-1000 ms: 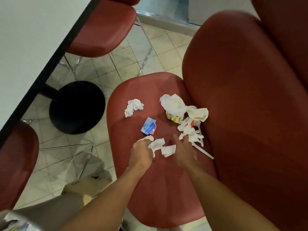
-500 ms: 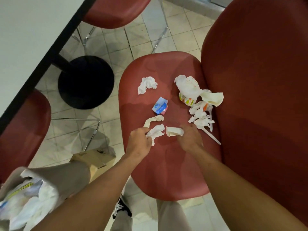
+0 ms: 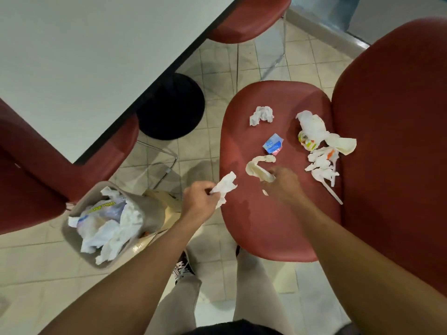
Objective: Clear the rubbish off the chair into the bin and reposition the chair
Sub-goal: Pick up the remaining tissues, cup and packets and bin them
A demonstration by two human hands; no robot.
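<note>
Two hands are busy: my left hand [image 3: 200, 198] pinches a crumpled tissue [image 3: 225, 187] just off the seat's left edge, and my right hand [image 3: 283, 183] is blurred, so I cannot tell if its fingers hold the curved paper strip [image 3: 257, 168]. More rubbish lies on the chair [image 3: 266, 228], mostly near the backrest. I judge the light tissue could fall to the floor before reaching the bin [image 3: 154, 213], which looks quite full. Open floor lies between bin and chair; the table [image 3: 96, 56] stands well left.
</note>
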